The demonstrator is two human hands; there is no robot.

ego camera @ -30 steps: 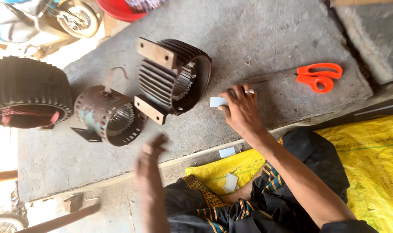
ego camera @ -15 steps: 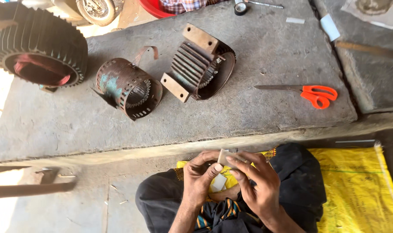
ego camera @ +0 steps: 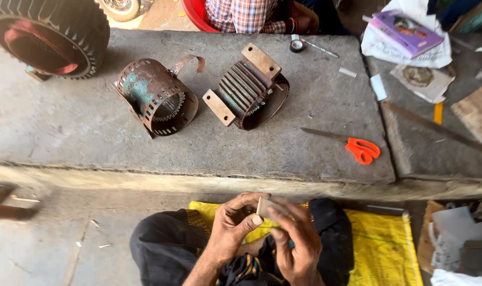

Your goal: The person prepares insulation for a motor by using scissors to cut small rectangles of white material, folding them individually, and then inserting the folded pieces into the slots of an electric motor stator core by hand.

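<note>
paper strip (ego camera: 262, 205) is being pinched between left hand (ego camera: 231, 222) and right hand (ego camera: 295, 238), at six o'clock from finned stator (ego camera: 247, 89); edges are best kept aligned.

Both hands, left hand (ego camera: 231, 228) and right hand (ego camera: 296, 241), pinch a small pale strip (ego camera: 262, 206) over the lap, below the concrete slab (ego camera: 304, 153).

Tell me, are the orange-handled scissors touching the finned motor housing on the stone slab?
Apart. The head view shows the scissors lying to the right of the finned motor housing, with a plain stretch of bare stone slab between them.
</note>
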